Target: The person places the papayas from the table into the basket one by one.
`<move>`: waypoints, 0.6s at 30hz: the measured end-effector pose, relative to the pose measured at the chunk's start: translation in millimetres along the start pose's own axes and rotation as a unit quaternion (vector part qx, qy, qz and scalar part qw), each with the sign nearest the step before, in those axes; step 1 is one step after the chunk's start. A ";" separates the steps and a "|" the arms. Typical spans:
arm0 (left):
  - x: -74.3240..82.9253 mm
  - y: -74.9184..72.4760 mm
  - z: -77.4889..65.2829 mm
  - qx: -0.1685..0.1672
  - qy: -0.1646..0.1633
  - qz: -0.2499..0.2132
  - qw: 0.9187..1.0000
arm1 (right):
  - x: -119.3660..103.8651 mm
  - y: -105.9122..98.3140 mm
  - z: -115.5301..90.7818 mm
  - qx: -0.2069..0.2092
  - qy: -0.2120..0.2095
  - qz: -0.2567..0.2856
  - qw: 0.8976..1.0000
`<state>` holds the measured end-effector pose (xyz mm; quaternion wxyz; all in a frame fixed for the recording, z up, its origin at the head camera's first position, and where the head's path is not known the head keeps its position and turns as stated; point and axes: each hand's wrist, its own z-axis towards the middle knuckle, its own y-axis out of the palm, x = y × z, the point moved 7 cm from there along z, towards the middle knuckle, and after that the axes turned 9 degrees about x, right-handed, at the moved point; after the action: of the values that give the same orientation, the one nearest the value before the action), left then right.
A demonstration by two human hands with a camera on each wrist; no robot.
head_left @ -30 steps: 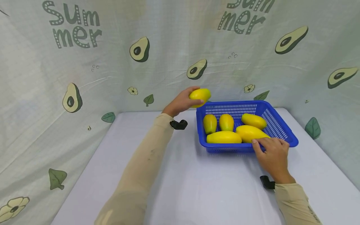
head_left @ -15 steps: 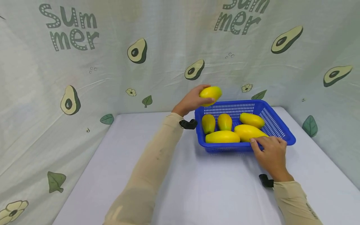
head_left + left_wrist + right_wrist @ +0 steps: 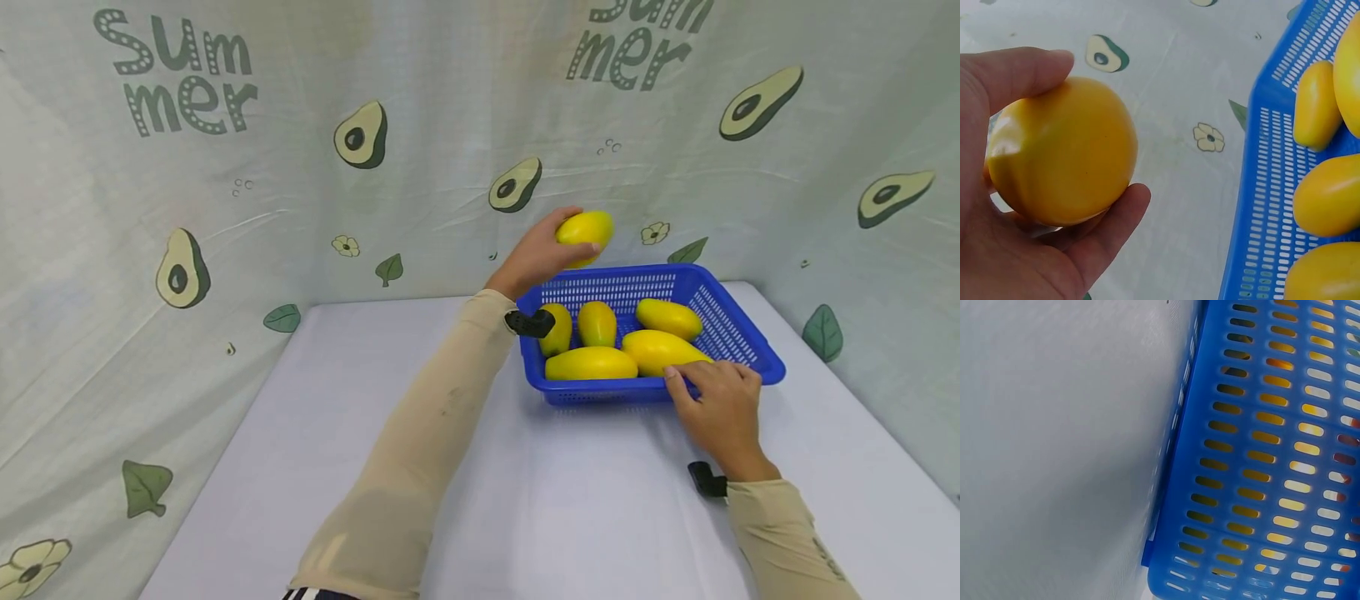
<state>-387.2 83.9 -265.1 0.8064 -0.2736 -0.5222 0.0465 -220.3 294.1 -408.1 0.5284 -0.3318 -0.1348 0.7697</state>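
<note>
My left hand (image 3: 536,257) grips a yellow mango (image 3: 587,230) in the air, above the back left corner of a blue plastic basket (image 3: 585,387). In the left wrist view the thumb and fingers curl round that smooth mango (image 3: 1069,156). Several more yellow mangoes, such as the long front one (image 3: 591,364), lie inside the basket. My right hand (image 3: 723,410) holds the basket's near rim at the right, its fingers bent over the edge. The right wrist view shows mostly the slotted basket wall (image 3: 1241,444), with yellow behind the slots; the hand is barely visible there.
A white-covered table (image 3: 360,400) carries the basket at its back right. Behind and beside it hangs a pale cloth (image 3: 435,125) printed with avocados, leaves and flowers. Black wrist cameras (image 3: 531,323) are strapped to both wrists.
My left hand has moved right and slightly up with the mango, from beside the basket to above its back left part. The right hand stays on the rim; the head view has shifted slightly.
</note>
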 end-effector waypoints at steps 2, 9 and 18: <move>2.9 2.6 3.0 0.003 0.003 0.001 1.000 | 0.2 1.4 -1.1 -0.003 0.003 -0.002 1.000; 8.6 14.6 9.9 0.008 -0.002 0.015 1.000 | -1.1 4.0 -4.3 -0.007 0.004 -0.002 1.000; 22.8 29.2 18.5 0.027 0.005 0.027 0.999 | -1.0 -1.8 0.7 -0.001 0.000 0.001 1.000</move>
<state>-386.8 124.1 -255.1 0.8147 -0.2661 -0.5090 0.0805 -219.2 294.0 -406.1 0.5273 -0.3323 -0.1356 0.7701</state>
